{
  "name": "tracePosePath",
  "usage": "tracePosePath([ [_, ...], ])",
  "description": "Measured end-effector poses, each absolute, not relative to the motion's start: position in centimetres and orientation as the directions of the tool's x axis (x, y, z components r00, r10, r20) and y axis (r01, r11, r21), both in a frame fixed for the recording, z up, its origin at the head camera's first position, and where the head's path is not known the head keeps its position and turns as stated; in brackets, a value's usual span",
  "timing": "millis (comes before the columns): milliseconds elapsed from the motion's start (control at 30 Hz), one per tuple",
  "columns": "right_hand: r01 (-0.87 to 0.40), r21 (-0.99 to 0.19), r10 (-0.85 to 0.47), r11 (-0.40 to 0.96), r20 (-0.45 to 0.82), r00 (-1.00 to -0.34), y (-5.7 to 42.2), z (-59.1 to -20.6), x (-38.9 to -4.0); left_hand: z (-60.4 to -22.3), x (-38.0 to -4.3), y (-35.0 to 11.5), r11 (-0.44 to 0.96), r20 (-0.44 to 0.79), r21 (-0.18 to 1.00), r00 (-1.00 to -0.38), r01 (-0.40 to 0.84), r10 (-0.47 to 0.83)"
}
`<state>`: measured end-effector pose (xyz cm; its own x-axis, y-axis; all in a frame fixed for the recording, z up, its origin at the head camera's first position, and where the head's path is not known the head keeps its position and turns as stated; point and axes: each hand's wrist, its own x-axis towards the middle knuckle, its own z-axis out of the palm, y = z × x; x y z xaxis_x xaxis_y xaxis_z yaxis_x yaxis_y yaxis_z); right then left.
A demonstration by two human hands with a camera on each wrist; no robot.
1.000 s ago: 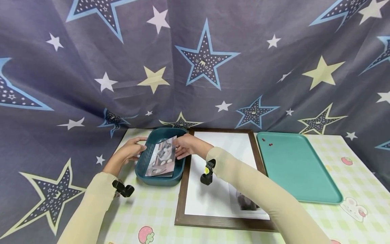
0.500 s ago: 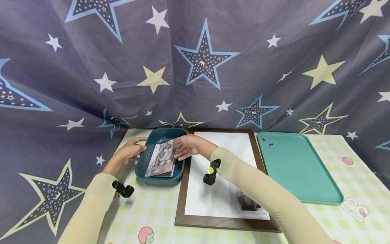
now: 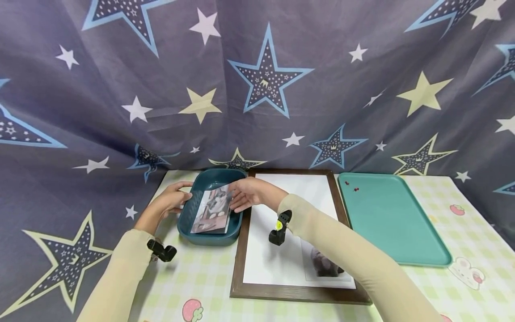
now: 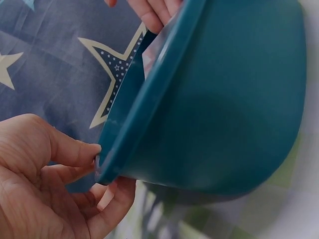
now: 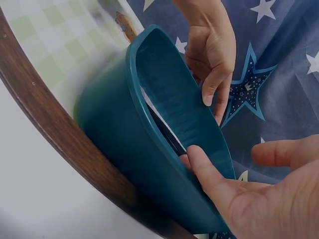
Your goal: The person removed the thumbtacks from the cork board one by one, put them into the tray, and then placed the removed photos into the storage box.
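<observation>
A dark teal plastic basket [image 3: 213, 240] stands at the left of the table. My left hand [image 3: 170, 200] grips its left rim, thumb on the rim and fingers beneath, as the left wrist view shows. Inside the basket, a printed photo [image 3: 211, 210] with a grey-and-white animal lies tilted, with another sheet edge showing under its right side. My right hand [image 3: 246, 194] is over the basket's right rim and pinches the photo's upper right edge with its fingertips. Its other fingers are loosely bent. In the right wrist view the basket wall [image 5: 144, 149] partly hides these fingertips.
A brown wooden frame [image 3: 281, 293] with a white board lies right of the basket, partly under my right forearm. On its lower right lies a second photo [image 3: 323, 264]. Farther right is a teal tray [image 3: 396, 219] with two red pushpins [image 3: 356, 189]. A starry curtain stands behind.
My right hand and forearm have shifted slightly right, and a pale sheet edge shows more beside the photo. My left hand stays on the basket rim.
</observation>
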<state>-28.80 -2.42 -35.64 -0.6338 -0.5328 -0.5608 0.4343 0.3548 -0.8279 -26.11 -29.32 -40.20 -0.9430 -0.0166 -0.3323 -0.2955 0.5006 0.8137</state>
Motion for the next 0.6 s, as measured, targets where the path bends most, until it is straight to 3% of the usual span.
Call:
tracePosePath([
  [600,0.45,-0.831,-0.535,0.327,-0.555,-0.636,-1.89,-35.91,-28.79,-40.5,-26.16,-29.45,0.48,-0.331,0.825,-0.944,-0.297,-0.014],
])
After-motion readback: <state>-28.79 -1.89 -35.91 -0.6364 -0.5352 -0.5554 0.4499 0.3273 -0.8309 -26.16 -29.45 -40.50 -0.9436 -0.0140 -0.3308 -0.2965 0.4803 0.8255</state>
